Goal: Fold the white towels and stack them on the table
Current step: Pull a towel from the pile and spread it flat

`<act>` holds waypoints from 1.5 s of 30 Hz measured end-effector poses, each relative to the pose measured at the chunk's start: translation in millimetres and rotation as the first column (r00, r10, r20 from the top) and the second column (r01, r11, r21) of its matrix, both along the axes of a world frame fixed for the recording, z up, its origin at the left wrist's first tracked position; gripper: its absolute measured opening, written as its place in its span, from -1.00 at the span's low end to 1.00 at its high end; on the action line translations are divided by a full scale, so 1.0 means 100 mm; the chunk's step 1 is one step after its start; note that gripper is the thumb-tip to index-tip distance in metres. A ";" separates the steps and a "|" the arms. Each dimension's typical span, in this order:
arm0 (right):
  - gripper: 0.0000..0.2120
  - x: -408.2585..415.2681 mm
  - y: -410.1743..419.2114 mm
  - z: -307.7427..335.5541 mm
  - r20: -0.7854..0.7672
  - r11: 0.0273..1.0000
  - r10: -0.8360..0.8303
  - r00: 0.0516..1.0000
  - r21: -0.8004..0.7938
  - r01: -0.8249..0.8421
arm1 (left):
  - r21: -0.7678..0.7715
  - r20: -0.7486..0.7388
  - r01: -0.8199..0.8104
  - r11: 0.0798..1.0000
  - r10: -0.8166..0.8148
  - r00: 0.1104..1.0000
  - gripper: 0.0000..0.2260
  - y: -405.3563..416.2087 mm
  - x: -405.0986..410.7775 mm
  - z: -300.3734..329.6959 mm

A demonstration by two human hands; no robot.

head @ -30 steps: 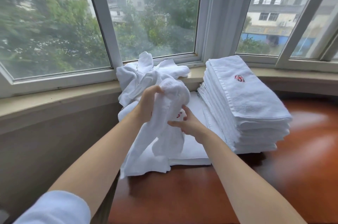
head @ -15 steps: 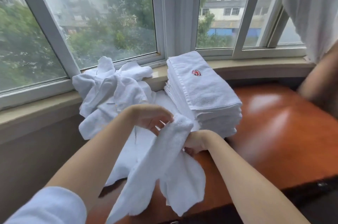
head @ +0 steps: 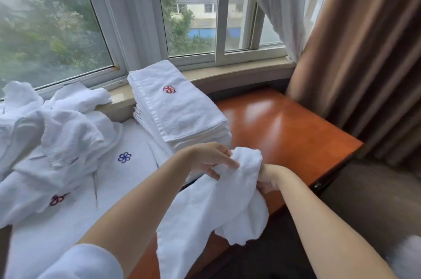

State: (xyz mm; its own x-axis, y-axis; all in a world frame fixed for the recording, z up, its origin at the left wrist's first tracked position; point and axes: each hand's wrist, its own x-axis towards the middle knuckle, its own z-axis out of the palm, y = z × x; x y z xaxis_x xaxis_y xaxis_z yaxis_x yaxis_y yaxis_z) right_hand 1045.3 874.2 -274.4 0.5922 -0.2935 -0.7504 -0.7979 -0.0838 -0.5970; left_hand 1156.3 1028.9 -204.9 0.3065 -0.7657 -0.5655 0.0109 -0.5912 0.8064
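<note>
I see my left hand point(head: 210, 160) gripping the bunched top of a loose white towel point(head: 218, 208), fingers point(head: 227, 161) curled into the cloth with the forefinger laid along it. My right hand point(head: 267, 179) is partly hidden behind the same bunch; what shows of it is closed on the towel's right side. The towel hangs from both hands and drapes down across the table's near edge, its lower end trailing off past the front of the table point(head: 284, 128).

Just behind my left hand stands the stack of folded towels point(head: 180, 114), squared up, its top piece showing a red emblem point(head: 169, 89). The back of the stack leans close to the window sill point(head: 239, 73). To its left a flat white cloth with a blue emblem point(head: 124, 157) lies spread over the table, and on top of that, farther left, sits a heap of unfolded towels point(head: 57, 132), rumpled, spilling up onto the sill.

To the right of the stack the brown table top is bare and glossy out to its right corner. That right edge runs close beside a brown curtain point(head: 364, 50), with a sheer white curtain point(head: 280, 5) hanging at the window behind it. The near right corner drops off to a dark floor.
</note>
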 end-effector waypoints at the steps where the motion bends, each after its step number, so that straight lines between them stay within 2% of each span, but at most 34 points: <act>1: -0.81 -0.04 -0.08 0.09 0.005 1.000 -0.003 1.000 0.008 0.003 | -0.001 0.014 -0.034 0.999 0.034 0.999 -0.80 -0.16 -0.03 0.00; 3: -0.84 -0.06 -0.42 0.14 0.074 0.999 -0.034 0.997 -0.003 0.035 | -0.003 0.037 -0.106 0.994 0.106 0.994 -0.78 -0.50 -0.07 0.00; 6: -0.81 -0.09 -0.97 0.27 0.085 0.998 -0.020 0.996 -0.056 0.024 | 0.014 0.064 -0.204 0.979 0.203 0.977 -0.79 -1.05 -0.13 0.00; 10: -0.77 -0.05 -1.81 0.42 0.253 0.979 -0.177 0.951 -0.049 0.196 | -0.032 0.103 -0.351 0.936 0.352 0.930 -0.82 -1.71 -0.18 0.02; 12: -0.74 0.04 -2.20 0.45 0.358 0.962 -0.251 0.900 -0.014 0.274 | -0.102 0.119 -0.436 0.894 0.447 0.887 -0.86 -2.00 -0.17 0.07; 14: -0.67 0.17 -2.51 0.46 0.420 0.959 -0.239 0.876 -0.039 0.280 | -0.161 0.154 -0.517 0.841 0.539 0.828 -0.81 -2.28 -0.12 0.12; 16: -0.60 0.33 -2.76 0.46 0.405 0.934 -0.220 0.887 -0.174 0.312 | -0.241 0.212 -0.577 0.780 0.622 0.754 -0.85 -2.53 -0.06 0.18; 18: -0.61 0.44 -2.91 0.47 0.375 0.882 -0.313 0.872 -0.225 0.414 | -0.294 0.261 -0.612 0.734 0.678 0.687 -0.86 -2.74 0.01 0.20; 20: -0.63 0.55 -2.99 0.47 0.362 0.917 -0.358 0.861 -0.040 0.398 | -0.283 0.264 -0.619 0.733 0.680 0.684 -0.84 -2.90 0.09 0.17; 21: -0.58 0.58 -2.99 0.48 0.331 0.936 -0.351 0.876 0.100 0.337 | -0.254 0.257 -0.612 0.749 0.662 0.704 -0.82 -2.97 0.14 0.14; 23: -0.48 0.60 -3.02 0.52 0.296 0.908 -0.324 0.899 0.364 0.207 | -0.166 0.237 -0.592 0.789 0.614 0.753 -0.79 -3.09 0.23 0.10; 25: -0.51 0.67 -3.15 0.51 0.335 0.879 -0.327 0.884 0.451 0.154 | -0.119 0.173 -0.599 0.792 0.610 0.773 -0.83 -3.23 0.34 0.05; 28: -0.74 0.77 -3.37 0.44 0.386 0.902 -0.398 0.833 0.333 0.276 | -0.073 -0.015 -0.627 0.775 0.628 0.778 -0.83 -3.43 0.49 -0.03; 30: -0.66 0.81 -3.55 0.34 0.430 0.888 -0.460 0.777 0.252 0.386 | -0.032 -0.140 -0.643 0.765 0.633 0.761 -0.80 -3.55 0.55 -0.12; 33: -0.58 0.82 -3.85 0.38 0.468 0.839 -0.536 0.703 0.392 0.378 | 0.096 -0.274 -0.703 0.705 0.697 0.662 -0.80 -3.80 0.55 -0.33; 36: -0.66 0.81 -4.16 0.44 0.434 0.754 -0.598 0.674 0.589 0.290 | 0.209 -0.383 -0.776 0.595 0.780 0.495 -0.67 -4.06 0.42 -0.58; 38: -0.72 0.82 -4.43 0.46 0.387 0.715 -0.566 0.728 0.670 0.200 | 0.244 -0.492 -0.789 0.565 0.773 0.401 -0.60 -4.30 0.36 -0.66; 41: -0.69 0.85 -4.89 0.48 0.352 0.731 -0.431 0.831 0.676 0.094 | 0.219 -0.634 -0.805 0.551 0.708 0.312 -0.70 -4.69 0.30 -0.63; 43: -0.64 0.86 -5.21 0.47 0.298 0.690 -0.428 0.853 0.718 0.096 | 0.147 -0.637 -0.855 0.498 0.708 0.303 -0.76 -4.95 0.31 -0.55; 45: -0.64 0.86 -5.47 0.43 0.236 0.647 -0.406 0.883 0.757 0.095 | 0.048 -0.600 -0.884 0.466 0.721 0.348 -0.69 -5.20 0.26 -0.45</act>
State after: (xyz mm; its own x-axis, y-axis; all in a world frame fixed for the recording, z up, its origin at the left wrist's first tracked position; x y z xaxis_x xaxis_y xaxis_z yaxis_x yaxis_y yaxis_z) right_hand 1130.9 327.1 -231.5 0.8400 0.0540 -0.5400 -0.4379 0.6551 -0.6157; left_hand 1182.7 508.6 -249.9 0.6059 -0.4258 -0.6720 0.7791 0.1466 0.6096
